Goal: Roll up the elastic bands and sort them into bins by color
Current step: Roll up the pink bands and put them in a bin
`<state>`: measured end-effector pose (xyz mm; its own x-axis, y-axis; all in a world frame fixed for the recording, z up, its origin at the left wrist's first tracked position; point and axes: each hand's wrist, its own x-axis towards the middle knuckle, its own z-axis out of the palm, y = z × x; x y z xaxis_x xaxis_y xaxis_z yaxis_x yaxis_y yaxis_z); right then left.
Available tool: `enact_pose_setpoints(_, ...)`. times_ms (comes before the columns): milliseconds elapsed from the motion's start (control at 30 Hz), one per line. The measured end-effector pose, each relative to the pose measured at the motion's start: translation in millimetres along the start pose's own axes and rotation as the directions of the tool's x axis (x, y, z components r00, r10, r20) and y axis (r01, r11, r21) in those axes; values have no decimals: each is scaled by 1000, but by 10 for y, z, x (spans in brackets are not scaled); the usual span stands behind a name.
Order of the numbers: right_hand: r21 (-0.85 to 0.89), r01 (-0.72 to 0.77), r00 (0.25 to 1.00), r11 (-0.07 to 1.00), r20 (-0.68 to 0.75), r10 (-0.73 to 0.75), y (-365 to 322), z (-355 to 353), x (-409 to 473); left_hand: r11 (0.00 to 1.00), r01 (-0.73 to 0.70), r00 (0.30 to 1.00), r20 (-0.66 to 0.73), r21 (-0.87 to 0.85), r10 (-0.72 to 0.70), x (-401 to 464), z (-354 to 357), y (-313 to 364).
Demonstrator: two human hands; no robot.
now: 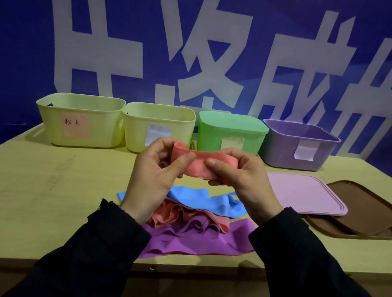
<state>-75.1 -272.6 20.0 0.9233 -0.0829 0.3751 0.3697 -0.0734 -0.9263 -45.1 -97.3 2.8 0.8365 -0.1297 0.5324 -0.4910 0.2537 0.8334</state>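
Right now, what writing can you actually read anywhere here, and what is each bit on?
"粉色": handwritten on the pink label of the leftmost yellow bin.
Large white characters on the blue banner: cropped, only "成" reads with any confidence.
Labels on the second yellow bin, the green bin and the purple bin: no writing legible.

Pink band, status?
Left hand and right hand grip pink band, partly rolled at left end. Bins open except green bin. Nothing blocking.
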Motion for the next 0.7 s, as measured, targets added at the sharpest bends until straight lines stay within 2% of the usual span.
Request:
enact_pose_setpoints(267, 17, 19, 999, 1000, -25, -19, 0, 7, 8, 993, 83, 997, 0, -81, -83, 1, -23, -20)
enact_pose_setpoints(500, 0, 48, 999, 999, 2, -48, 34, 126, -17, 990, 124, 988, 98, -62, -117, -10, 4, -44)
enact_pose_setpoints(633, -20, 48, 999, 999, 1, -48, 26, 157, -34, 992, 58, 994, 87, 113, -68, -26, -8, -28)
enact_pose_setpoints(700, -19, 48, 999, 999, -2, -48, 15, 141, -36, 991, 72, 997, 28, 117, -76, -15, -44, -48)
